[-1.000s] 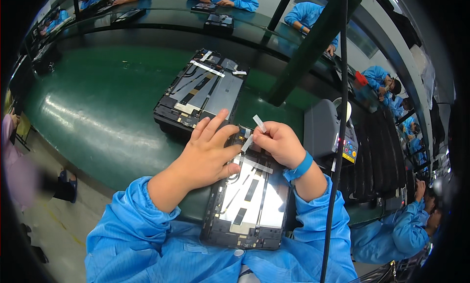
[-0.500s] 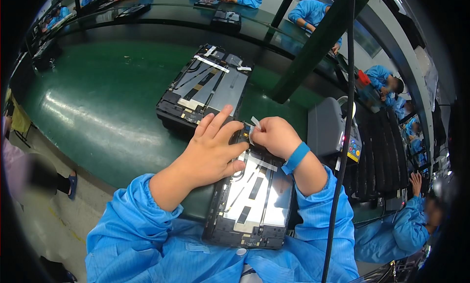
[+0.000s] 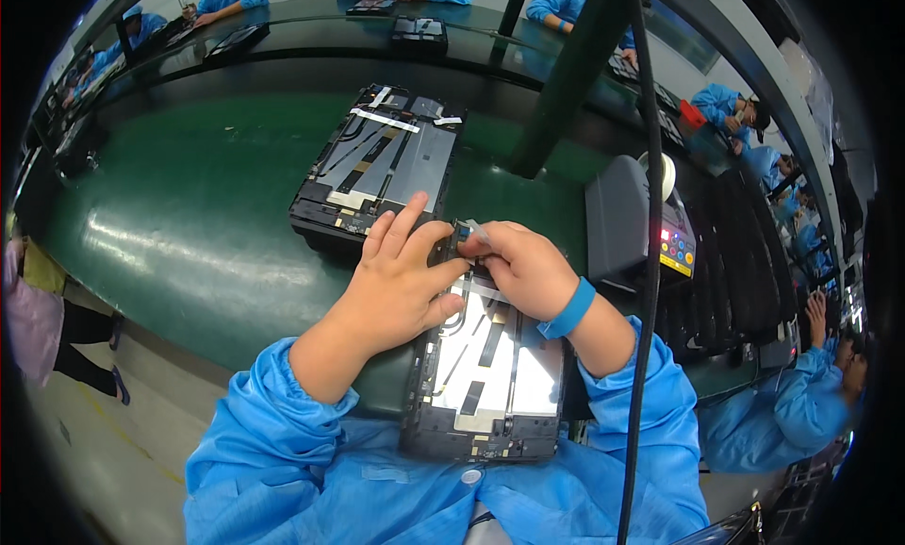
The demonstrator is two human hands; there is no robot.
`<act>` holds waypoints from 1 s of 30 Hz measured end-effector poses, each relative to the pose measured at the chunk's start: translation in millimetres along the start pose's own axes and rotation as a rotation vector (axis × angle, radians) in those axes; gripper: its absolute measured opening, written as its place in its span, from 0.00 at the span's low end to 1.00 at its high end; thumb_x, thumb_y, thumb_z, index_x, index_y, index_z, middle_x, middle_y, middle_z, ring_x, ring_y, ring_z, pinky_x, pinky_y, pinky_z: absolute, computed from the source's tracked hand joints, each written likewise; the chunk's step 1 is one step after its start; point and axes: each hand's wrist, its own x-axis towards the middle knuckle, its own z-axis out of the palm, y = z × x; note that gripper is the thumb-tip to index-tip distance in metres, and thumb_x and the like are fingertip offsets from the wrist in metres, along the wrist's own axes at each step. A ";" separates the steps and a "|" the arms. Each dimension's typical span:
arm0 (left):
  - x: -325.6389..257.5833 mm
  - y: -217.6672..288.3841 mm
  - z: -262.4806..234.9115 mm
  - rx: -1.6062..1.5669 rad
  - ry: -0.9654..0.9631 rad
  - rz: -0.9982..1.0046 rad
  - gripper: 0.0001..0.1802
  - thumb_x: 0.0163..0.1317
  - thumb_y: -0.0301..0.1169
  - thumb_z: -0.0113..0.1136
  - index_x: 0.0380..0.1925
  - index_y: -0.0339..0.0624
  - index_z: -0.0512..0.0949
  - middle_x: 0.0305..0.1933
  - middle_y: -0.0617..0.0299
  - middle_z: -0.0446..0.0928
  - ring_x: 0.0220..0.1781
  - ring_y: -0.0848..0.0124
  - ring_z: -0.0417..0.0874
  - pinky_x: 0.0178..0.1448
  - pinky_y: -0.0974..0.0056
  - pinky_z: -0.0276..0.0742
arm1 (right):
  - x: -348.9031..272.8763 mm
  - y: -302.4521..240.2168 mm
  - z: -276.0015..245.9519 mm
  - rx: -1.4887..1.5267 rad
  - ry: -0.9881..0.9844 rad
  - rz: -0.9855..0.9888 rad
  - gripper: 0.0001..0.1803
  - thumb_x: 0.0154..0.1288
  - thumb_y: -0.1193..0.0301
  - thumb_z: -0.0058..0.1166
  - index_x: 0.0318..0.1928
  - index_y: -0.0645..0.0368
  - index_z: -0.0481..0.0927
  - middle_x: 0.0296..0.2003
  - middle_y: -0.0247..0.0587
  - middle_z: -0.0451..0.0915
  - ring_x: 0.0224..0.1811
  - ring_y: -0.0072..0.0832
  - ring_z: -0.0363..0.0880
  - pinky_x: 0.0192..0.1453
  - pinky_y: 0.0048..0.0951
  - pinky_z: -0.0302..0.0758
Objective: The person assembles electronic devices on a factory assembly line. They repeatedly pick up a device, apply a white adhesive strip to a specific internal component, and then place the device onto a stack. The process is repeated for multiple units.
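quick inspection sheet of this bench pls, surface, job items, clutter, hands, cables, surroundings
surface: green mat, glossy, bare at left
job's things: open tablet chassis under both hands; small pale strip at its top edge
clutter: second open chassis behind; grey device with lit panel at right
grippers: left hand flat on chassis; right hand, blue wristband, pinching the strip
cables: black cable hanging at right
surroundings: other people in blue coats at nearby benches
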 end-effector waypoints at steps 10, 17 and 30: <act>-4.5 1.3 -0.1 0.079 0.000 0.029 0.20 0.51 0.47 0.61 0.43 0.53 0.82 0.58 0.56 0.66 0.73 0.47 0.51 0.70 0.41 0.47 | -7.3 18.4 -9.8 0.043 -0.177 -0.112 0.20 0.51 0.87 0.48 0.45 0.62 0.79 0.43 0.49 0.80 0.48 0.44 0.79 0.54 0.37 0.76; 8.3 3.9 -6.4 0.108 -0.058 0.151 0.18 0.50 0.43 0.63 0.41 0.52 0.82 0.56 0.57 0.69 0.73 0.48 0.53 0.71 0.42 0.50 | -13.1 13.0 -14.6 0.101 -0.151 -0.058 0.11 0.59 0.77 0.50 0.43 0.60 0.79 0.40 0.47 0.80 0.47 0.45 0.78 0.52 0.38 0.75; -4.9 83.3 -37.6 -0.321 0.085 0.348 0.11 0.44 0.32 0.70 0.27 0.45 0.79 0.29 0.64 0.77 0.31 0.66 0.77 0.36 0.59 0.66 | -109.3 -59.4 -29.4 -0.002 -0.026 -0.132 0.09 0.60 0.65 0.52 0.35 0.55 0.79 0.22 0.43 0.78 0.28 0.44 0.77 0.35 0.44 0.71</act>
